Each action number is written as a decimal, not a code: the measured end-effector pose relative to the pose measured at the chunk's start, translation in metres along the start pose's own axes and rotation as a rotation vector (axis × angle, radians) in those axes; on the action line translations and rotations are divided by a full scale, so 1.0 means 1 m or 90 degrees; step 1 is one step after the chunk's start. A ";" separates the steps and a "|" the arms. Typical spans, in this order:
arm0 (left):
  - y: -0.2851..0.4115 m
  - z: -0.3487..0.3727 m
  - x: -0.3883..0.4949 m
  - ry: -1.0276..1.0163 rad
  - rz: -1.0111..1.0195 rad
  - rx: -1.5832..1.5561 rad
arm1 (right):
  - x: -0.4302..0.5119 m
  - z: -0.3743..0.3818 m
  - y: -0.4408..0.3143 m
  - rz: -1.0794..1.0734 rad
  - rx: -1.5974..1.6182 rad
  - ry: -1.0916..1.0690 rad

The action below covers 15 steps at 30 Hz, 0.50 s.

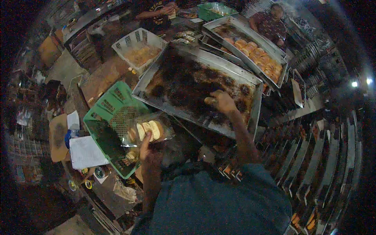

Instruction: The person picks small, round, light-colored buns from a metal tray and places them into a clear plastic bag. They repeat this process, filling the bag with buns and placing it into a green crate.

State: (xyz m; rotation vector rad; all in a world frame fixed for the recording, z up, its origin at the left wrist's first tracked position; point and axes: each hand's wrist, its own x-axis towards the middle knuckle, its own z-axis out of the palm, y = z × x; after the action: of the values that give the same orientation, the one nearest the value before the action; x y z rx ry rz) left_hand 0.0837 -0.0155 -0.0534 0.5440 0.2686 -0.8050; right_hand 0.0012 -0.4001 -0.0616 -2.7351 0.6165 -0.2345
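Note:
My left hand (147, 147) holds a clear plastic bag (167, 132) with several pale bread pieces (150, 130) in it, over a green plastic crate (101, 110). My right hand (224, 102) reaches over a large metal baking tray (188, 116) with a dark, stained bottom. A small light-brown piece, perhaps bread, shows at its fingertips (210, 101); blur hides whether the fingers grip it. More bread (132, 155) lies in the crate's lower end.
Behind stand a white plastic crate (119, 44) and a metal tray (216, 25) of browned buns (255, 54). White paper (88, 152) and a tape roll (99, 172) lie left. Racked trays (312, 167) stand right. Two people (155, 13) (268, 25) are across the table.

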 end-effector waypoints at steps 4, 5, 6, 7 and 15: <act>0.003 0.008 -0.005 -0.079 0.027 -0.013 | -0.004 0.008 -0.002 0.041 0.020 -0.124; 0.002 0.009 -0.006 -0.089 0.060 0.011 | -0.005 0.006 -0.006 0.060 0.071 -0.143; 0.001 0.008 -0.005 -0.075 0.060 0.028 | -0.006 0.004 -0.012 0.083 0.119 -0.147; -0.001 0.006 -0.004 -0.048 0.076 0.055 | -0.007 0.001 -0.020 0.054 0.277 -0.092; -0.015 -0.007 0.013 -0.117 0.231 0.183 | -0.055 -0.036 -0.144 0.051 0.801 0.102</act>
State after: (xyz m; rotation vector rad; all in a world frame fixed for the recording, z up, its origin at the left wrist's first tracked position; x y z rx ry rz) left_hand 0.0810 -0.0283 -0.0704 0.7578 -0.1174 -0.5368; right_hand -0.0004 -0.2626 0.0171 -1.4850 0.3894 -0.5813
